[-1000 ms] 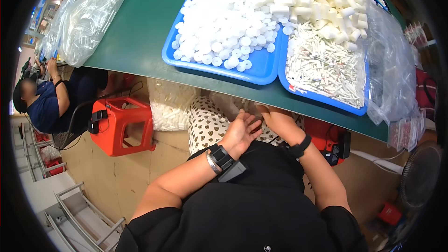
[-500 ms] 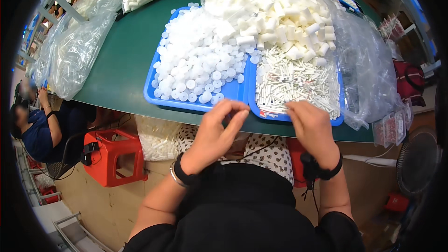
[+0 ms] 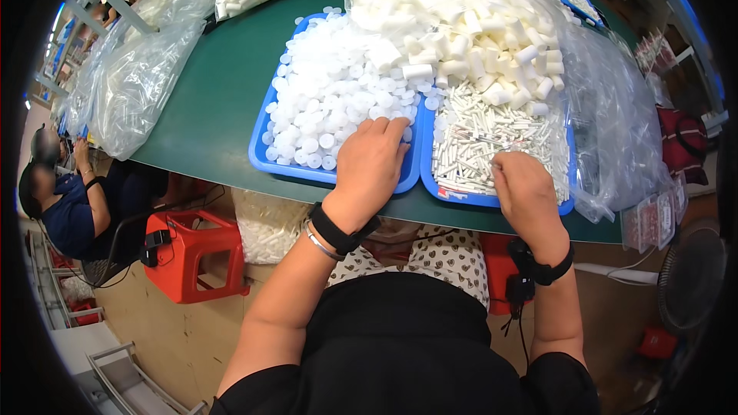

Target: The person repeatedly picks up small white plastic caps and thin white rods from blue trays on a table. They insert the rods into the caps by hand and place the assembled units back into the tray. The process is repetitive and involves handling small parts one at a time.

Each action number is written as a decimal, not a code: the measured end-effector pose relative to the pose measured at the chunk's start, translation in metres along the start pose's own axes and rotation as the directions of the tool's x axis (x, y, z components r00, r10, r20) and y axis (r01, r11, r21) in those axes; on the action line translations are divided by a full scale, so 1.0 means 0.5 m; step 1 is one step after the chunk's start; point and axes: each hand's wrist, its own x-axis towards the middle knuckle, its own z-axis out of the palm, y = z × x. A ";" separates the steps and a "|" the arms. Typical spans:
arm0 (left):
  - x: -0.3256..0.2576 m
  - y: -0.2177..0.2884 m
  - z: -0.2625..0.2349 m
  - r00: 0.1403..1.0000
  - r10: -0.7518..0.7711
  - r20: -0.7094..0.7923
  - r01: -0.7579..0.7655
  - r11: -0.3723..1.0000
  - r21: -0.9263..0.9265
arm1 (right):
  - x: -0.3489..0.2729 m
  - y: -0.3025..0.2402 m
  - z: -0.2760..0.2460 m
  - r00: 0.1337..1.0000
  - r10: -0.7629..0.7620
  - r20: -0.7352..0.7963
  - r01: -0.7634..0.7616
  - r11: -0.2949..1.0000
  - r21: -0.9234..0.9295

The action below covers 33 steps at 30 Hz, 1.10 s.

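My left hand (image 3: 367, 165) reaches over the near right part of a blue tray (image 3: 257, 155) heaped with small translucent white plastic discs (image 3: 327, 96). Its fingers stretch onto the discs, with the thumb apart from them; no disc shows clearly in its grip. In a second blue tray (image 3: 469, 198), to the right, lies a pile of thin white rods (image 3: 469, 134). Above the near side of that pile my right hand (image 3: 529, 192) has thumb and fingers pinched together. Whatever the pinch holds is hidden or too small to name.
Cream foam cylinders (image 3: 492, 54) spill from a clear bag behind the trays onto the rods. Clear plastic bags (image 3: 607, 107) lie on the green table (image 3: 200, 100). A red stool (image 3: 181, 257) stands left, a fan (image 3: 696, 284) right. Another person (image 3: 73, 211) sits at far left.
My left hand has moved forward from the tray's near edge onto the discs, its fingers extending from a pinch. My right hand has shifted slightly over the rods. The whole view has shifted a little.
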 end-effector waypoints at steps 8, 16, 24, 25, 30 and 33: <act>-0.001 0.001 0.005 0.999 -0.048 -0.024 0.046 0.996 -0.081 | -0.023 -0.039 -0.011 0.861 0.468 0.198 -0.412 0.415 0.811; -0.083 0.082 -0.049 0.769 -0.114 0.629 0.604 -0.189 -0.774 | -0.033 -0.100 -0.002 0.892 0.389 0.229 -0.222 -0.064 0.973; -0.126 0.077 -0.020 0.750 -0.011 0.662 0.584 -0.460 -0.669 | -0.042 -0.116 0.015 0.884 0.401 0.240 -0.306 0.108 0.946; -0.126 0.076 -0.019 0.743 -0.014 0.669 0.584 -0.474 -0.659 | -0.044 -0.115 0.015 0.882 0.402 0.245 -0.318 0.125 0.940; -0.125 0.076 -0.017 0.734 -0.020 0.679 0.572 -0.521 -0.633 | -0.048 -0.110 0.013 0.883 0.394 0.253 -0.338 0.162 0.927; -0.126 0.077 -0.014 0.729 -0.037 0.684 0.563 -0.536 -0.629 | -0.047 -0.112 0.008 0.885 0.373 0.279 -0.360 0.169 0.917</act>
